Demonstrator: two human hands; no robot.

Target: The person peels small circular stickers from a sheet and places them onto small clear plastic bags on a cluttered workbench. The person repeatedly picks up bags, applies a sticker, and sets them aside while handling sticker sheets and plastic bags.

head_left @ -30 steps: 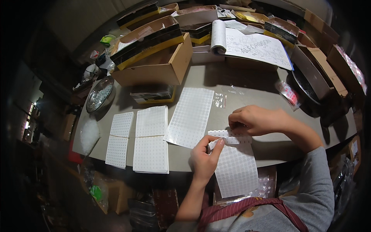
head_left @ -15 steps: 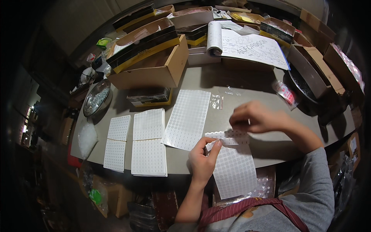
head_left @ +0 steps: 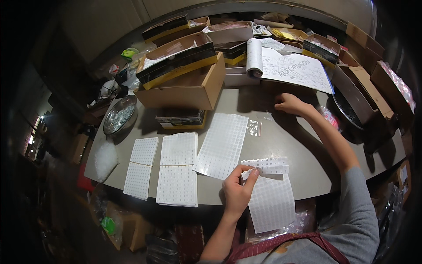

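My left hand pinches a sheet of round stickers between thumb and forefinger at the table's near edge. The sheet's top strip, with rows of small printed marks, is folded over, and its lower part hangs past the edge. Farther off, my right hand is over the table below the notepad, its fingers curled together; what they hold, if anything, is hidden. Near it lies a small clear zip bag. Left of that rests a loose sheet of round stickers.
Two banded stacks of printed sheets, a wider stack and a narrower stack, lie at left. Beyond are a metal bowl of small parts, a white bag, cardboard boxes, an open notepad and a red-white packet.
My right hand has moved from just above the held sheet to the far part of the table, below the notepad. My left hand keeps its pinch; the whole view has shifted slightly.
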